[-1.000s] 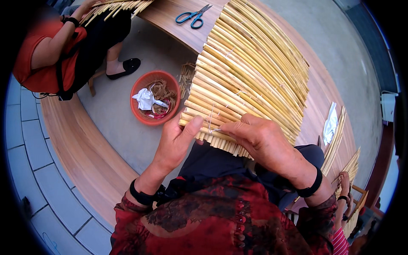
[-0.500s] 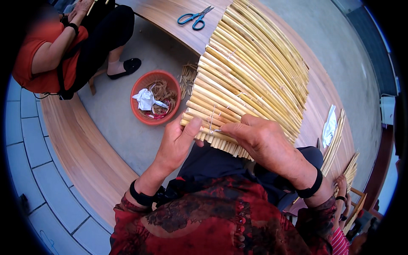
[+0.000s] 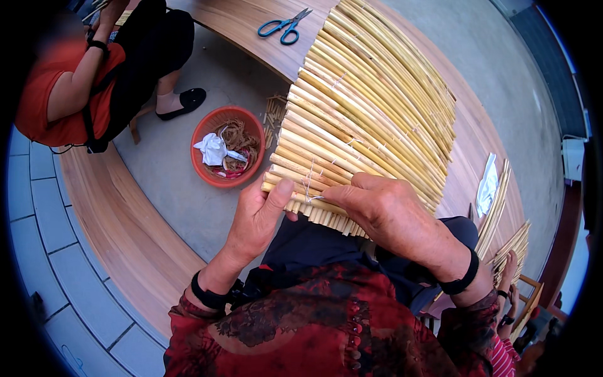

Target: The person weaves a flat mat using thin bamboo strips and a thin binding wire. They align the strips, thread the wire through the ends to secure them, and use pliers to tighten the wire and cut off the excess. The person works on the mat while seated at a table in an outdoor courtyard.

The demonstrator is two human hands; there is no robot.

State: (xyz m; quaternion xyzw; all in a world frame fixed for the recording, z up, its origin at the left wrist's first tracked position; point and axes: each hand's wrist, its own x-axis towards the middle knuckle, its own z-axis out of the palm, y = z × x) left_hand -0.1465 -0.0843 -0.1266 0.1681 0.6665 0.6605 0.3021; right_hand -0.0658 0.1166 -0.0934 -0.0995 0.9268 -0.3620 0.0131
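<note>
A mat of pale yellow reed stalks [image 3: 377, 100], bound side by side with white string, lies over the table and reaches to my lap. My left hand [image 3: 256, 212] grips the near left corner, its thumb on top of the last stalks and its fingers underneath. White string [image 3: 309, 188] runs across the stalks just right of that thumb. My right hand [image 3: 377, 204] pinches the string at the near edge, with thumb and forefinger pressed together. Short stalk ends [image 3: 326, 220] show below the near edge.
Blue-handled scissors [image 3: 284, 28] lie on the wooden table [image 3: 245, 25] beyond the mat. An orange basin [image 3: 196, 147] of brown fibre and white cloth stands on the floor. Loose stalks [image 3: 493, 213] and white cloth [image 3: 486, 188] lie at right. Two other people sit nearby.
Both hands keep their hold at the mat's corner. The view has shifted slightly, and the right thumb and forefinger stay at the string. At lower right, another person's hand has moved up by the stalks.
</note>
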